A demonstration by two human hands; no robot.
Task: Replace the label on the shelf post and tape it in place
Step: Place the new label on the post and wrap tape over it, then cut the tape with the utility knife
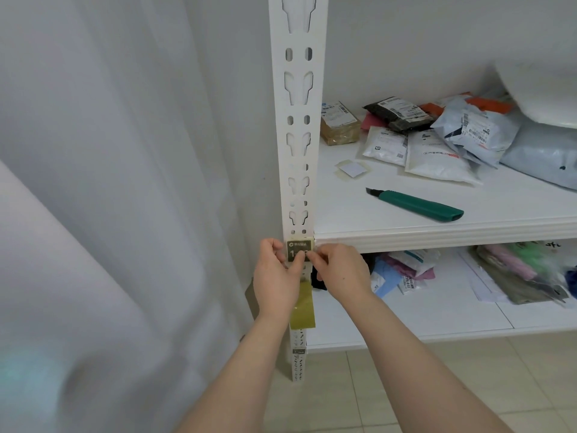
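Left of the hands hangs a white curtain, close beside the shelf post; only a narrow gap separates them. The left hand has fingers curled, thumb pressing the dark label against the post face. The label sits on the post level with the front edge of the upper shelf. The right hand pinches the label's right side, fingertips closed on it. Below the hands, between the wrists, a yellowish strip of tape hangs down the post; whether either hand grips it cannot be told. Right of and above the hands, the upper shelf carries a small paper piece, a green utility knife lying near the front edge with bare board around it, and a heap of mail parcels toward the back. Right of the hands, the lower shelf holds more bagged parcels; its front portion is bare.
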